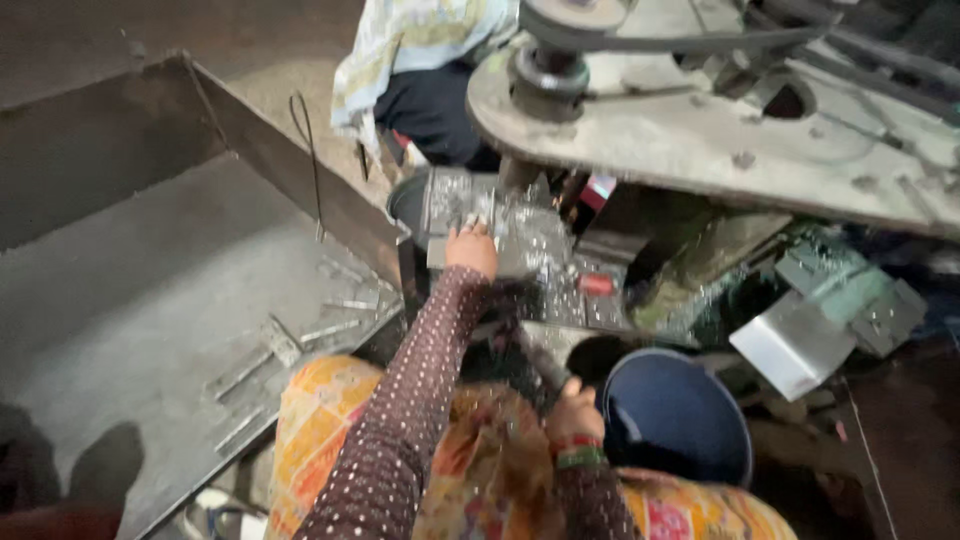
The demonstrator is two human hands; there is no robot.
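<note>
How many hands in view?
2. The left hand is stretched forward onto the metal block under the machine; the right hand is low, beside the blue bucket. The other person's hands are hidden.

A large grey sheet-metal tray (120,300) is sitting at frame left, a round blue plastic bucket (675,420) at lower right, below the grey steel machine plate (680,140) at upper right.

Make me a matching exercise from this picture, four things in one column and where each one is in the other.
Things:
1. left hand
2. right hand
3. round dark blue bucket
4. big grey sheet-metal tray

Places:
A. far left of the view
B. beside the right hand
C. stretched forward onto the shiny metal pieces
D. close to the body, on a slanted metal piece

Pairs: 1-C, 2-D, 3-B, 4-A
</note>
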